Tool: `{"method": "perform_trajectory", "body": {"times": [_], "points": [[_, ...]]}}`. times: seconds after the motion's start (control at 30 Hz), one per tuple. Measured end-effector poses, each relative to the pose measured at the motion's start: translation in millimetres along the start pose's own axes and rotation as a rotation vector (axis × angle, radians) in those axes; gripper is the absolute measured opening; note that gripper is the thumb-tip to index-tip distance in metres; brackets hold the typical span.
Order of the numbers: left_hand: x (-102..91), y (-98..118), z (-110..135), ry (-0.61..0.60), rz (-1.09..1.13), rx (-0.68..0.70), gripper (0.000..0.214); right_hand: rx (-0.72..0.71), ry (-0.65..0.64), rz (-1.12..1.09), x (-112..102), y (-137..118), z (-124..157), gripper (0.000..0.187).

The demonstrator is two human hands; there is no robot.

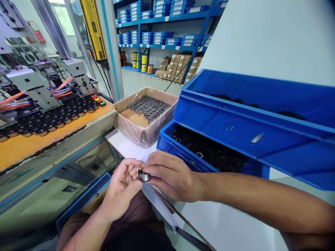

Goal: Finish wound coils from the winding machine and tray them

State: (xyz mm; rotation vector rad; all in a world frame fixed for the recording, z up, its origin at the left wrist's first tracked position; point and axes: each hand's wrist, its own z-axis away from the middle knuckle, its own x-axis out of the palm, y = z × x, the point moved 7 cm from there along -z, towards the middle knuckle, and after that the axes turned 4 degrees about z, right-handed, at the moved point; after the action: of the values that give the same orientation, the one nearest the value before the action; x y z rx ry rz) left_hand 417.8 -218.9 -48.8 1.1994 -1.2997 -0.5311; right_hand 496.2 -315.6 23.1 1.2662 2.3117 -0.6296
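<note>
A small round metal part with a black core sits between both my hands, low in the middle of the view. My left hand cups it from below, fingers curled against it. My right hand pinches it from the right with thumb and fingertips. Both hands hover over the near edge of the white table, just in front of the lower blue bin full of small black parts.
A second blue bin is stacked tilted above the lower one. A plastic-lined cardboard box of metal parts stands behind. At left, a machine on an orange bench holds rows of parts. Another blue bin sits under the table edge.
</note>
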Motion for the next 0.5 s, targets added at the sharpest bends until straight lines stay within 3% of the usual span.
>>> {"method": "perform_trajectory", "body": {"times": [0.17, 0.27, 0.33, 0.43, 0.5], "points": [[-6.8, 7.0, 2.8, 0.122, -0.314, 0.064, 0.017, -0.017, -0.042, 0.077, 4.2, -1.1, 1.9, 0.016], [-25.7, 25.9, 9.1, 0.208, -0.529, 0.109, 0.017, 0.047, -0.131, 0.144, 10.1, 5.0, 9.7, 0.029], [-51.5, 60.7, 17.2, 0.305, -0.767, 0.203, 0.015, 0.087, -0.177, 0.175, 13.7, 11.8, 17.5, 0.035], [-106.4, 138.3, 38.3, 0.582, -1.290, 0.306, 0.015, 0.099, -0.195, 0.189, 17.5, 18.9, 25.9, 0.029], [-153.6, 185.0, 49.8, 0.812, -1.630, 0.138, 0.021, 0.087, -0.202, 0.203, 19.8, 19.2, 26.6, 0.026]]}}
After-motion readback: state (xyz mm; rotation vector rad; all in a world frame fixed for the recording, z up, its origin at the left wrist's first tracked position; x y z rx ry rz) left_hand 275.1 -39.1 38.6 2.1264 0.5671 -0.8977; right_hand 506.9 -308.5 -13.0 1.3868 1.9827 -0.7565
